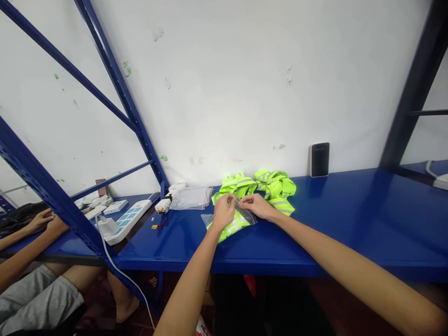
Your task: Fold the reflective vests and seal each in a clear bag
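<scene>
A clear bag (251, 217) lay on the blue bench (350, 224), with a bright yellow-green cloth (233, 228) inside it. The cloth had pale, shiny stripes. The left hand (225, 210) and the right hand (258, 206) were close together at the top edge of the bag — both pinching the thin plastic between thumb and fingers. Just behind the bag sat a crumpled heap (278, 186) of the same bright, stripy stuff. To the left of the bag was a stack of flat plastic packets (191, 198). Past that, more to the left of the bag, were a small white gadget (163, 204) with wires and then a long white power strip (136, 217). Well to the right of the bag, and farther back, a little black screen (320, 160) stood up near the wall. Far to the left of the bag — past a blue post (52, 191) — were another person's hands (44, 220); I could not tell what they held.
</scene>
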Demonstrator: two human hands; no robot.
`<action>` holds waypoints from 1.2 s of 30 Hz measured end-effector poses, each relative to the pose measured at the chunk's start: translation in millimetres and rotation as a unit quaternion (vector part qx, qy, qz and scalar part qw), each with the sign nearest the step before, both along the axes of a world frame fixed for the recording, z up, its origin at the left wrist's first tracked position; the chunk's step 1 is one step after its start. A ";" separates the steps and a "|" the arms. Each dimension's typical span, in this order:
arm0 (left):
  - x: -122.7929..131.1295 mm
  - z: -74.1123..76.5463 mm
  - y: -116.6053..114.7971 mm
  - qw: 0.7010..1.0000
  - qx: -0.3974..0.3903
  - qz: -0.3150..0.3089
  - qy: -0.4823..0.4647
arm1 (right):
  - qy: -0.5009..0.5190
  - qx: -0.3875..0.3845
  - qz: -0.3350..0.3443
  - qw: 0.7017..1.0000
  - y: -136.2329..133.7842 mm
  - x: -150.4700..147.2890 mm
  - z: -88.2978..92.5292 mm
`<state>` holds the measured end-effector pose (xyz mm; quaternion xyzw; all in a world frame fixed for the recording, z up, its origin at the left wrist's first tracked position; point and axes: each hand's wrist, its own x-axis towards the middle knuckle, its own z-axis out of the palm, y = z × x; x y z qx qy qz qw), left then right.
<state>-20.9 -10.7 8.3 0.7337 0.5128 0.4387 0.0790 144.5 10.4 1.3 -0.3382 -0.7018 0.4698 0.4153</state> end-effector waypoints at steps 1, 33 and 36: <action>0.3 0.2 -0.4 1.000 0.000 0.001 0.000 | 0.001 -0.002 -0.006 1.000 -0.6 -0.5 0.4; -14.4 -2.0 13.3 0.958 -0.162 -0.137 -0.194 | -0.028 0.023 -0.031 0.999 -0.2 -2.6 -4.2; -14.8 -3.8 14.0 0.961 -0.158 -0.129 -0.186 | -0.034 0.025 -0.036 0.998 -1.0 -3.1 -3.2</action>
